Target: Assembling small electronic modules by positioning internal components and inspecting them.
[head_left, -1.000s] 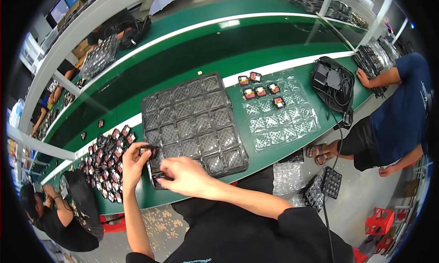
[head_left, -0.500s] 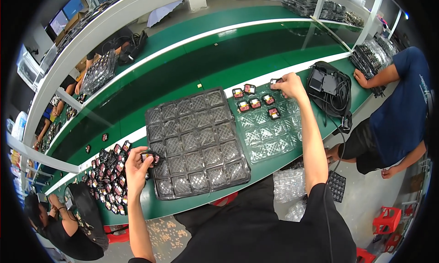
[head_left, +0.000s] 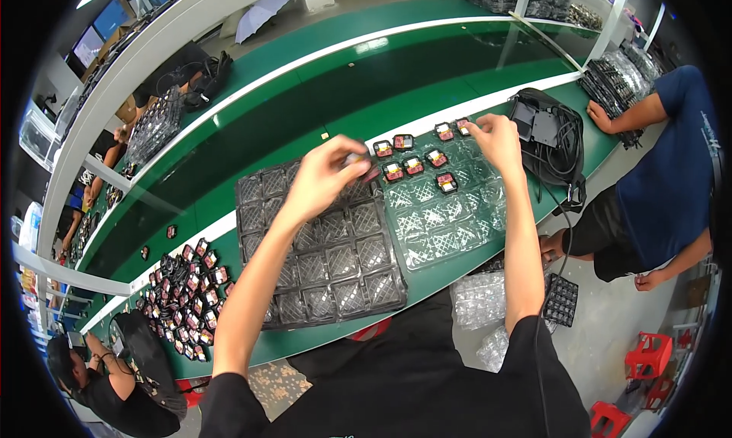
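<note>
My left hand is over the far part of a stack of dark plastic blister trays. Between its fingertips, smeared by motion, is a small black device with a pinkish label. My right hand is at the far edge of a clear blister tray, closed with its fingertips on another black device. Several like devices sit in the clear tray's far pockets, labels up. A big heap of these devices lies on the green bench left of the dark stack.
Right of the clear tray lies a black bag with cables, and a person in a blue shirt stands past it. Two loose devices rest on the green surface beyond the heap. Clear trays lie below the bench.
My left hand has gone from beside the heap, right and away from me, over the dark stack with a device. My right hand stays at the clear tray's far edge. The view has shifted slightly.
</note>
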A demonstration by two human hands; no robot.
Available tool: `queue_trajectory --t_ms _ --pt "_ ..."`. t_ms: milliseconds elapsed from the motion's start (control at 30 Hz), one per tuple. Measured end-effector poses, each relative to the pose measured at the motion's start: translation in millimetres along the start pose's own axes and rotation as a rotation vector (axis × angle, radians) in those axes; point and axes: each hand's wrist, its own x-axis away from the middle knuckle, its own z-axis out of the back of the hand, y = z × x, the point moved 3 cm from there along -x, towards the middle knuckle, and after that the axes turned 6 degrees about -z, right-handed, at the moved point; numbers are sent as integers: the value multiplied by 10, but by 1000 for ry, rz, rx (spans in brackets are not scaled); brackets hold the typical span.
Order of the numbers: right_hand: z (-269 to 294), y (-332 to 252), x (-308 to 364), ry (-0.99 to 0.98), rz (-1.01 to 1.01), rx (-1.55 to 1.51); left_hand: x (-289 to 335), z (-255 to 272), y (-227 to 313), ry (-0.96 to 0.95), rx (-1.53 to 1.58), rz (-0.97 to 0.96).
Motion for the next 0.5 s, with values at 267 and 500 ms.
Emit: queue_trajectory --t_ms 267,500 --pt "220 -21 916 46 50 -269 -1334 -761 -444 -51 -350 -135" --pt "288 210 1042 70 -2 -311 -1439 -1177 -361 -175 -165 11"
